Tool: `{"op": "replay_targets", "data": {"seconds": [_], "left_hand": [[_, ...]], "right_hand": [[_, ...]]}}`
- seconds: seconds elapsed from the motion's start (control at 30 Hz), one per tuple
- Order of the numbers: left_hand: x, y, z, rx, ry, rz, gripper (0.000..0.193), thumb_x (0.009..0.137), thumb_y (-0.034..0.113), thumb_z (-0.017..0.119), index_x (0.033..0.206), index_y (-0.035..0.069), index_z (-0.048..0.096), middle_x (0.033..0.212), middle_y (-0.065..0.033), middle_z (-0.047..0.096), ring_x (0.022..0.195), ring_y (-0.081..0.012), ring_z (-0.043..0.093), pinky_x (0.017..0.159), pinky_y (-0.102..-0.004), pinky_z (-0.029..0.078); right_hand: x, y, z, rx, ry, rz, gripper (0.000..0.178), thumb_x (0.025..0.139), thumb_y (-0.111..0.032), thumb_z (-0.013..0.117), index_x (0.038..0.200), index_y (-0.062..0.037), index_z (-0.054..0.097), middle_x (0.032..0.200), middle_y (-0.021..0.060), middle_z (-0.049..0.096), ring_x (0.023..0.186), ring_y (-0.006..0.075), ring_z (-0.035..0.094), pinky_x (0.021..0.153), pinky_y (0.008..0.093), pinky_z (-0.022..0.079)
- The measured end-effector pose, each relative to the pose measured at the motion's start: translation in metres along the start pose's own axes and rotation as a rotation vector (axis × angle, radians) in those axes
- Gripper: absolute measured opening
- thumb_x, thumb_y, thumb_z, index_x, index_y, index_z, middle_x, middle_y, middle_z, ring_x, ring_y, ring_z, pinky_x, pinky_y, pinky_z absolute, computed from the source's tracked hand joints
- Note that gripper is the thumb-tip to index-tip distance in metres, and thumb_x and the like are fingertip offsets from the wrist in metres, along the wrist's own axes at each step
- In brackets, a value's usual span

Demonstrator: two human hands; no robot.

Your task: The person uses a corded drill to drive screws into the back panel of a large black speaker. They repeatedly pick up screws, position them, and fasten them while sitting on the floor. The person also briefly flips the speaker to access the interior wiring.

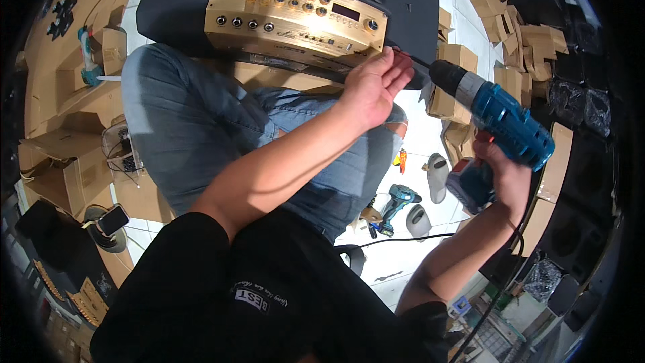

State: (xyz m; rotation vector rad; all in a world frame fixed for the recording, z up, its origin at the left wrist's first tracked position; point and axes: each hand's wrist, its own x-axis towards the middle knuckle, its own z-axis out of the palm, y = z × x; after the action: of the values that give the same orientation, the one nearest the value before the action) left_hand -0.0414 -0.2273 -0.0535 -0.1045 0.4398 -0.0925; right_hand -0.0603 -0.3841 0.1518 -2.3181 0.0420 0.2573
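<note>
A teal cordless drill [510, 117] is gripped by my right hand [500, 171], at the right of my lap. Its black chuck points left toward a black speaker cabinet [420, 17], with a thin dark bit reaching the corner of a gold control panel [289, 37]. The panel carries rows of knobs, several jacks and a small dark display. At its lower right corner is my left hand [376, 87], palm up with fingers curled in beside the bit's tip. Whatever lies between those fingertips is too small to make out.
My jean-clad legs [195, 114] are bent in front of the cabinet. On the tiled floor lie a second drill [396, 208], grey slippers [437, 178] and an orange tool [401, 160]. Another teal tool [87, 57] is on cardboard at left. A black cable [410, 238] runs near my right arm.
</note>
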Motion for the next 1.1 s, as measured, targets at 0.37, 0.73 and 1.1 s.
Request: {"op": "replay_targets", "data": {"seconds": [0.37, 0.73, 1.1], "left_hand": [[0.022, 0.003, -0.009, -0.044, 0.003, -0.053, 0.019, 0.098, 0.020, 0.059, 0.113, 0.007, 0.060, 0.111, -0.0062, 0.065, 0.104, -0.0190, 0.063, 0.097, -0.0367, 0.051], [0.025, 0.005, -0.018, -0.102, -0.018, -0.096, 0.022, 0.098, 0.020, 0.060, 0.114, 0.005, 0.059, 0.111, -0.0087, 0.065, 0.105, -0.0209, 0.063, 0.097, -0.0384, 0.051], [0.027, 0.004, -0.022, -0.136, -0.025, -0.099, 0.023, 0.096, 0.019, 0.062, 0.113, 0.005, 0.059, 0.113, -0.0103, 0.065, 0.110, -0.0234, 0.061, 0.102, -0.0419, 0.048]], "right_hand": [[0.073, -0.056, 0.000, -0.237, -0.166, 0.022, 0.022, 0.068, 0.002, 0.068, 0.090, -0.0004, 0.066, 0.080, 0.0042, 0.065, 0.060, 0.0126, 0.058, 0.053, 0.0270, 0.045], [0.086, -0.085, 0.013, -0.364, -0.214, 0.061, 0.027, 0.066, -0.002, 0.067, 0.093, -0.0001, 0.069, 0.078, 0.0048, 0.065, 0.061, 0.0127, 0.058, 0.053, 0.0269, 0.044], [0.089, -0.085, 0.011, -0.405, -0.239, 0.036, 0.027, 0.069, -0.003, 0.066, 0.097, 0.0003, 0.069, 0.079, 0.0056, 0.066, 0.061, 0.0119, 0.058, 0.053, 0.0261, 0.044]]}}
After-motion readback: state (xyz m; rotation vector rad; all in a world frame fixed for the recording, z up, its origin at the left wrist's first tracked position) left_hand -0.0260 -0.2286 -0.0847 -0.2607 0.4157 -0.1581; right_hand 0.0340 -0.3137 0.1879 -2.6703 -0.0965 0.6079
